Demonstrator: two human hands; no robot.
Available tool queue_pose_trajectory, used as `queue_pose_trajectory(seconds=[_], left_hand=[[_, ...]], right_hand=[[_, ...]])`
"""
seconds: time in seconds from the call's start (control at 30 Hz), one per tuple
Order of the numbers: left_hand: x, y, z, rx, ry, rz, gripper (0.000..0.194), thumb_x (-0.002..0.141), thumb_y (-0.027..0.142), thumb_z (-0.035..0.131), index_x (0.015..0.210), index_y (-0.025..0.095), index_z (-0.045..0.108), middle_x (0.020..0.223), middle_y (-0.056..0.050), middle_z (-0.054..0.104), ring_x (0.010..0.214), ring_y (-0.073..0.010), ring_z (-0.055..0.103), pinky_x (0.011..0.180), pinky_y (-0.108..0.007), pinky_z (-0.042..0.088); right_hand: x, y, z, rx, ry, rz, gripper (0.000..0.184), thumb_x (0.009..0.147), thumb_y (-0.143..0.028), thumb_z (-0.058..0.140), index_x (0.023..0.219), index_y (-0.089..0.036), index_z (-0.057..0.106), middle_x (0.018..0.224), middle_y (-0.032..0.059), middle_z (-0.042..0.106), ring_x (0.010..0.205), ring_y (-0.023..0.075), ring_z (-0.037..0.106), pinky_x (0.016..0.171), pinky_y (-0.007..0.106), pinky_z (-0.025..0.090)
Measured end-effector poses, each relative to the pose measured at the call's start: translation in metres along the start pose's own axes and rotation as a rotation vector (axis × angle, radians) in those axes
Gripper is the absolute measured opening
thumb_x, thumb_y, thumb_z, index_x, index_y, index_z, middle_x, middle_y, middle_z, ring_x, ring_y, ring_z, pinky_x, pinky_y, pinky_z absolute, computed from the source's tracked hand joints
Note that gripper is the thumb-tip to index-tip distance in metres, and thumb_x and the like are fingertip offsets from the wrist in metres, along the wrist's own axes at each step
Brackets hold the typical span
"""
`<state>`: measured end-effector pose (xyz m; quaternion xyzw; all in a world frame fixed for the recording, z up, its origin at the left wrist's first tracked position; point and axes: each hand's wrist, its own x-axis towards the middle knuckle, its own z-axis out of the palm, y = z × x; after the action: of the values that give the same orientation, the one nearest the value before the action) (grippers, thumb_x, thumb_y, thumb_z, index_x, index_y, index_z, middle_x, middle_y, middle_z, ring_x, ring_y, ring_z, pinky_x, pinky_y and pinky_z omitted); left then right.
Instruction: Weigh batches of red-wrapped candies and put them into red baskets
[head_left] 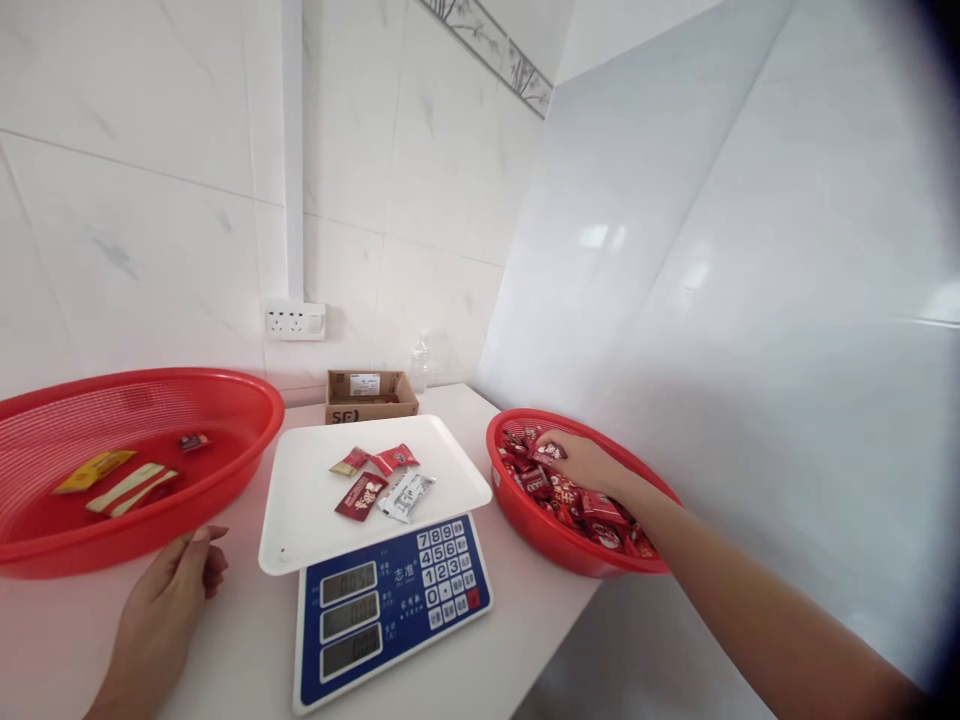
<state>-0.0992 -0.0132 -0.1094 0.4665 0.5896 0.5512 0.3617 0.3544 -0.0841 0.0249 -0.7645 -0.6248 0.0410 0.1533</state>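
Note:
My right hand reaches into a red basket full of red-wrapped candies, fingers curled down over the pile; what they grip is hidden. My left hand rests on the white table beside the scale, fingers loosely curled, holding nothing, close to the rim of a large red basket. Between them stands a blue electronic scale with a white tray. On the tray lie several small packets: red ones and a silver one.
The large red basket holds a few packets, yellow, cream and a small dark one. A small cardboard box and a clear bottle stand against the tiled wall. A wall socket sits above. The table edge runs at the right front.

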Motion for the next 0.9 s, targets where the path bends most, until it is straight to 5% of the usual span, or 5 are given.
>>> queue_pose_trajectory(seconds=[0.17, 0.43, 0.6, 0.73, 0.9], left_hand=[[-0.009, 0.018, 0.002, -0.023, -0.025, -0.028, 0.046, 0.068, 0.062, 0.047, 0.084, 0.020, 0.056, 0.061, 0.001, 0.051, 0.058, -0.0147, 0.048, 0.053, -0.028, 0.041], [-0.007, 0.012, 0.002, -0.071, -0.040, -0.034, 0.050, 0.067, 0.065, 0.048, 0.085, 0.019, 0.056, 0.061, 0.002, 0.049, 0.056, -0.0133, 0.046, 0.050, -0.026, 0.039], [-0.008, 0.013, 0.002, -0.111, -0.032, -0.065, 0.051, 0.065, 0.066, 0.050, 0.084, 0.019, 0.055, 0.060, 0.003, 0.049, 0.056, -0.0126, 0.045, 0.050, -0.025, 0.039], [-0.007, 0.013, 0.003, -0.107, -0.038, -0.054, 0.052, 0.064, 0.068, 0.050, 0.083, 0.019, 0.055, 0.059, 0.003, 0.049, 0.055, -0.0126, 0.045, 0.050, -0.025, 0.038], [-0.007, 0.011, 0.003, -0.105, -0.035, -0.031, 0.055, 0.064, 0.070, 0.049, 0.084, 0.018, 0.055, 0.059, 0.002, 0.049, 0.054, -0.0134, 0.045, 0.049, -0.026, 0.038]], right_hand=[[0.005, -0.049, 0.007, 0.129, 0.007, -0.150, 0.026, 0.084, -0.041, 0.044, 0.099, -0.025, 0.059, 0.103, 0.0034, 0.065, 0.093, 0.0214, 0.058, 0.083, 0.034, 0.044], [0.014, -0.136, 0.041, 0.297, -0.129, -0.366, 0.031, 0.081, -0.029, 0.049, 0.111, -0.026, 0.058, 0.107, -0.0002, 0.063, 0.088, 0.0163, 0.058, 0.082, 0.032, 0.044], [0.018, -0.152, 0.071, 0.370, 0.018, -0.361, 0.044, 0.081, -0.022, 0.046, 0.124, -0.023, 0.049, 0.126, 0.0047, 0.053, 0.104, 0.0169, 0.053, 0.084, 0.031, 0.046], [0.019, -0.157, 0.088, 0.391, -0.025, -0.432, 0.038, 0.081, -0.026, 0.047, 0.117, -0.022, 0.056, 0.122, 0.0054, 0.056, 0.114, 0.0193, 0.048, 0.095, 0.035, 0.039], [0.026, -0.161, 0.090, 0.374, -0.102, -0.407, 0.035, 0.074, -0.018, 0.054, 0.108, -0.019, 0.061, 0.109, 0.0074, 0.061, 0.101, 0.0208, 0.055, 0.091, 0.036, 0.040]])
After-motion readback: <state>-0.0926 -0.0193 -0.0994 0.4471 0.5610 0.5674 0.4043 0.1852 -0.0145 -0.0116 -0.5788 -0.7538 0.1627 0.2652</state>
